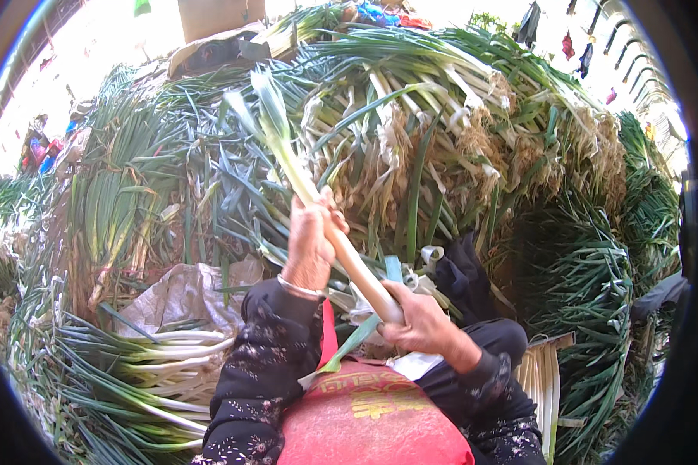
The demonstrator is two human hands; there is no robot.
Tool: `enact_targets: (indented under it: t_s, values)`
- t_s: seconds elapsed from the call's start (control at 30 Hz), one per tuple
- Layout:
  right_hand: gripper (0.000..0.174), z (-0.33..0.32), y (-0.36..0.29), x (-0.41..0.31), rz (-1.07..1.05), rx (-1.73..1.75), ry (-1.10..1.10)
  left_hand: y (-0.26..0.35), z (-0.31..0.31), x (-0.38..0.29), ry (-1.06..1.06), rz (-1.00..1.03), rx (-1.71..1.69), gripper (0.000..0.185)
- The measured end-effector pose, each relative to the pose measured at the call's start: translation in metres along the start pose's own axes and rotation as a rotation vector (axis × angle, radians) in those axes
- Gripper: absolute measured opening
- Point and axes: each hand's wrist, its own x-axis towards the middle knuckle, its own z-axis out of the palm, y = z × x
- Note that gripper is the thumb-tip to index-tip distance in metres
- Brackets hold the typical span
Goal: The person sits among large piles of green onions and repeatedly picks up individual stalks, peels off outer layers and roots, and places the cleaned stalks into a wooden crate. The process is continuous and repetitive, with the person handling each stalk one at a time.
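Note:
A thick leek-like green onion (358, 273) slants across the middle, its pale root end low and its green leaf end up and away. My left hand (311, 238) is wrapped around the middle of the stalk. Lower down, my right hand (424, 322) grips it near the root end. A loose-looking green leaf strip (355, 343) trails from beside the right hand onto my red apron (366, 412); I cannot tell whether it is still attached to the stalk. Peeled, whitish onions (174, 354) lie side by side at the lower left.
A large heap of unpeeled green onions (430, 99) with dry roots rises ahead. More green onions (587, 290) are stacked at the right, beside a pale slatted object (541, 383). A crumpled whitish woven sheet (180, 296) lies left of my arm. A cardboard box (221, 17) stands at the back.

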Motion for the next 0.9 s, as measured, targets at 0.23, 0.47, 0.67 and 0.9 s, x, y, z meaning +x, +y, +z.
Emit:
enact_targets:
  t_s: [0.23,0.47,0.67,0.9]
  values:
    - [0.074,0.011,-0.002,0.009,0.003,0.811,-0.424,0.061,-0.025,0.031,-0.218,-0.122,-0.24,0.025]
    - [0.072,0.032,0.003,0.026,-0.198,1.093,0.094,0.076,-0.037,0.042,-0.258,-0.2,-0.392,0.016]
    - [0.055,0.017,-0.027,0.054,-0.372,1.013,-0.064,0.072,-0.034,0.046,-0.309,-0.266,-0.446,0.016]
    - [0.02,0.005,0.005,-0.015,-0.493,0.229,0.065,0.086,-0.049,0.054,-0.102,-0.046,-0.204,0.02]
